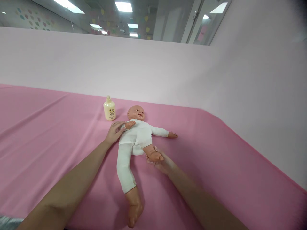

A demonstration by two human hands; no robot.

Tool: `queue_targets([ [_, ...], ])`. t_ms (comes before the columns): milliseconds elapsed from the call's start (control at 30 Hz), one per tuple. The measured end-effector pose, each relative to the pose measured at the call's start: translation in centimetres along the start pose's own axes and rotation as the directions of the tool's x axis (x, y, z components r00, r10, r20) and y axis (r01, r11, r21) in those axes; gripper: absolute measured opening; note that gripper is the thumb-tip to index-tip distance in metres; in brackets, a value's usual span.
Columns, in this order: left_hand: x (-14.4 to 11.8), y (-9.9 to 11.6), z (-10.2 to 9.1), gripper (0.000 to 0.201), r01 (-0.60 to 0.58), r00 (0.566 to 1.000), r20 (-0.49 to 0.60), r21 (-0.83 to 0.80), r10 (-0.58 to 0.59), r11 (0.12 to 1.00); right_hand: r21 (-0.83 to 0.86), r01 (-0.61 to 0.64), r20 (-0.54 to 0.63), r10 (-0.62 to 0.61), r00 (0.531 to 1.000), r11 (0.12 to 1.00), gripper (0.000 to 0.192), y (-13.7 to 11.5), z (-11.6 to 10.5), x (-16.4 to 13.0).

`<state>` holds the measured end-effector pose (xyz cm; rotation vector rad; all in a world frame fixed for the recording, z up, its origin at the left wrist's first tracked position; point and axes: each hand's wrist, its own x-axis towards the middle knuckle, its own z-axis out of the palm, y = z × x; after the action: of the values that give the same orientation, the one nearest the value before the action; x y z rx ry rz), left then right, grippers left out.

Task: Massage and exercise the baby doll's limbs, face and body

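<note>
A baby doll (136, 135) in a white cloth suit lies on its back, its head toward the far wall. My left hand (115, 131) is closed around the doll's bent arm near the wrist, beside its chest; some fingertips are hidden behind the arm. From below and behind, my right hand (163, 162) grips the doll's raised leg at the ankle, the knee bent toward the belly. That foot (155, 156) covers part of my fingers. The doll's other leg (126, 167) stretches toward me, and its other arm (159, 131) reaches out to the right.
A cream pump bottle (109, 110) stands upright left of the doll's head. Pink sheeting (59, 134) with creases covers the surface. A white wall (100, 64) rises at the back and right, with a window (144, 22) above it.
</note>
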<state>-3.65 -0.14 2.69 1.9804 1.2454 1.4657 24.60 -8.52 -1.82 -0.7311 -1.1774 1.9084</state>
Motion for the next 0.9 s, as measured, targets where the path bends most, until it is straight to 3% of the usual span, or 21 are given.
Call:
queue_targets([
  [200,0.1,-0.7,0.0,0.04,0.06,0.996,-0.066,-0.056,-0.063,0.997,0.196,-0.071,0.024,0.067,0.997,0.978,0.041,-1.8,1.9,-1.3],
  [533,0.2,-1.7,0.2,0.045,0.162,0.969,-0.156,-0.18,-0.19,0.97,0.105,-0.022,0.271,-0.008,0.962,0.994,0.047,-1.7,1.6,-1.7],
  [733,0.4,-2.1,0.3,0.043,0.176,0.948,-0.219,-0.245,-0.231,0.954,0.108,-0.143,0.402,0.089,0.911,0.984,0.061,-1.5,1.0,-1.7],
  [900,0.5,-2.0,0.1,0.037,0.165,0.929,-0.275,-0.294,-0.248,0.942,0.014,-0.19,0.392,0.169,0.904,0.982,0.058,-1.8,1.2,-1.9],
])
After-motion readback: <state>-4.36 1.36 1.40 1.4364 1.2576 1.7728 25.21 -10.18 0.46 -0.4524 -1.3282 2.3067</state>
